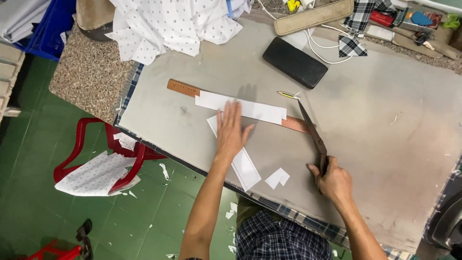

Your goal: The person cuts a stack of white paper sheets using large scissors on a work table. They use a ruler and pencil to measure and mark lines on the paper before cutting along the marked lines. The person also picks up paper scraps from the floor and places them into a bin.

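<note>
The left hand [231, 130] lies flat, fingers spread wide, holding nothing; it presses down on 2 white strips [240, 108] of cloth or paper on the grey desk [385, 144]. 1 strip lies along a brown wooden ruler [185, 88] and covers its middle, the other runs under the palm toward the near edge of the desk. The right hand [334, 183] has its grip closed around the handles of a pair of long scissors [312, 130]; the blades look closed and point away, their tip just beside a small yellow pencil [288, 95] and the right end of the ruler. 2 small white offcuts [277, 177] lie between the hands near the desk edge. Farther back rests a black case [294, 62], with white patterned fabric [168, 24] heaped at the far left. A red plastic chair [103, 159] stands on the green floor [29, 144] below.
</note>
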